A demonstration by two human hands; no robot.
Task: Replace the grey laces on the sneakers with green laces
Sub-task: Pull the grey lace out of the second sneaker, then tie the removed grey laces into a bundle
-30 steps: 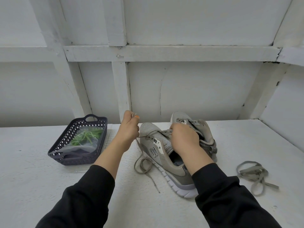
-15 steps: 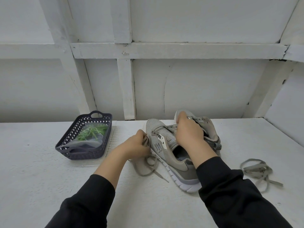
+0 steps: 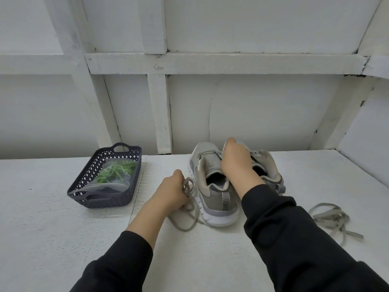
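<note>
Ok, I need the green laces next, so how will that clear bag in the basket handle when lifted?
Probably floppy: the clear bag lies crumpled and sagging in the basket. Likely light, as it seems to hold only thin green laces. Its glossy film may be slippery, so pinch an edge.

Open tabletop (image 3: 52,239) front-left; basket (image 3: 101,201), sneakers (image 3: 223,199) block rear (loose lace (image 3: 330,216) right).

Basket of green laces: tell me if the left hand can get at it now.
Probably yes. The basket sits open-topped left of the left hand, only bare table between. But that hand grips the grey lace and would have to drop it.
</note>
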